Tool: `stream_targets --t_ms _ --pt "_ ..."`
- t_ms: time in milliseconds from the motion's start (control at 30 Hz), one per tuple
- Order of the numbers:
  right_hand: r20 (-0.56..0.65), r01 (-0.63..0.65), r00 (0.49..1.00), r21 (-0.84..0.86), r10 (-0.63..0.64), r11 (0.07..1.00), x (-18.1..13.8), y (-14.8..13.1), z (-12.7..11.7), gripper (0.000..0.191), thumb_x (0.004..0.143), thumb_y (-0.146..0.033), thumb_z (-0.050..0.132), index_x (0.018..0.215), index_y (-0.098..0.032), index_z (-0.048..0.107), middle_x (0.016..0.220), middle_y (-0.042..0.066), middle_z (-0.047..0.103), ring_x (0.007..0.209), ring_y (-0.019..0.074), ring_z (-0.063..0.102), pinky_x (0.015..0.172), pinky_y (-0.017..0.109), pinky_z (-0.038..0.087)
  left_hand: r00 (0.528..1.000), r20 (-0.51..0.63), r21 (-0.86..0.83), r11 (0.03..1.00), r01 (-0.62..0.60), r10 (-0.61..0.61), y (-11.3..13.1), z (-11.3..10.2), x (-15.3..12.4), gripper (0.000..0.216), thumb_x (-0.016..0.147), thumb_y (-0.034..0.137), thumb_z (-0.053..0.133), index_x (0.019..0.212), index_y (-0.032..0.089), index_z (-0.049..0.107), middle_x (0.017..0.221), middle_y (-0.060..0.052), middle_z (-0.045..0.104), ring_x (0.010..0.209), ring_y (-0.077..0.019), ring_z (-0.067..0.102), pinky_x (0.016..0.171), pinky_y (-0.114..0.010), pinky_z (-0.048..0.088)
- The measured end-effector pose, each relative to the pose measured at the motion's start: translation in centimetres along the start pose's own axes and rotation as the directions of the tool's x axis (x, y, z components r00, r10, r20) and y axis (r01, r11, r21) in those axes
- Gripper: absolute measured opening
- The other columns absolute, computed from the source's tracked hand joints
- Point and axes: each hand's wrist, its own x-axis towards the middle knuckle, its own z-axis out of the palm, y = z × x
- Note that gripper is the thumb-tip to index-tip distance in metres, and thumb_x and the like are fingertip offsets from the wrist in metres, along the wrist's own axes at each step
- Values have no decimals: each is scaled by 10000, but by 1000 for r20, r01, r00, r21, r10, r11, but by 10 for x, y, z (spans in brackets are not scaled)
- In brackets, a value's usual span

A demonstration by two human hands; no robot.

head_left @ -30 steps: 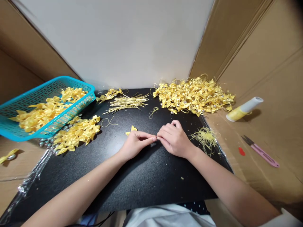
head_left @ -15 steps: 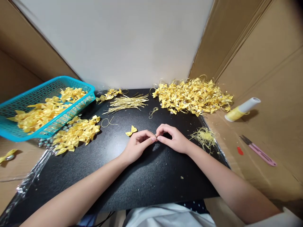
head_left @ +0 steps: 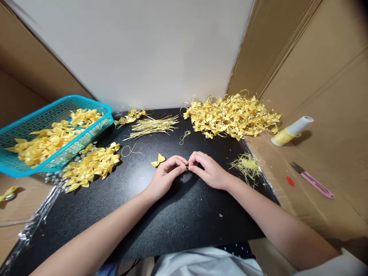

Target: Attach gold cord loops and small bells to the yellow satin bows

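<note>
At the middle of the black table (head_left: 172, 214), my left hand (head_left: 168, 174) and my right hand (head_left: 208, 170) meet fingertip to fingertip. Both pinch a short bit of thin gold cord (head_left: 186, 166); most of it is hidden by the fingers. A single yellow ribbon bow (head_left: 158, 160) lies just beyond my left hand's knuckles. Farther back rests a bundle of cut gold cords (head_left: 155, 125), with a small loop of cord (head_left: 184, 137) to its right and another loose cord (head_left: 131, 150) to its left.
A blue basket (head_left: 82, 100) of yellow bows stands at left, beside a pile of bows (head_left: 90, 166) and silver bells (head_left: 53, 177). At back right are heaped finished-looking bows (head_left: 232, 117). Cord scraps (head_left: 247, 165), a yellow-wound tube (head_left: 291, 131), pink snips (head_left: 312, 180) and a red piece (head_left: 290, 181) lie right.
My fingertips have drawn slightly apart, and a bit of gold cord now shows between them. The whole view has shifted a little.
</note>
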Motion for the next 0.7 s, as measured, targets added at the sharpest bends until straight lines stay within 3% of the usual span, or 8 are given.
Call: stream_targets --t_ms 233,467,700 --pt "-72 49 996 -129 -59 990 -2 -4 0 131 945 -215 508 816 -199 508 820 6 572 819 161 522 798 320 343 997 55 109 992 -57 51 3 1 -1 185 836 232 504 662 174 528 809 -17 507 780 -149 478 726 -267 387" --pt "-112 52 991 -154 -70 987 -3 -5 4 135 944 -219 510 810 -201 512 798 -3 564 799 155 522 796 319 326 997 5 61 995 -78 78 0 5 0 192 790 200 469 600 175 481 741 -7 481 728 -146 450 692 -269 362" --pt "-121 22 992 -125 -37 992 -5 -4 11 145 940 -212 506 795 -205 510 793 -3 567 798 158 523 800 330 326 998 30 74 995 -61 59 3 5 0 216 741 203 478 529 176 448 701 -6 475 724 -147 442 731 -271 371"
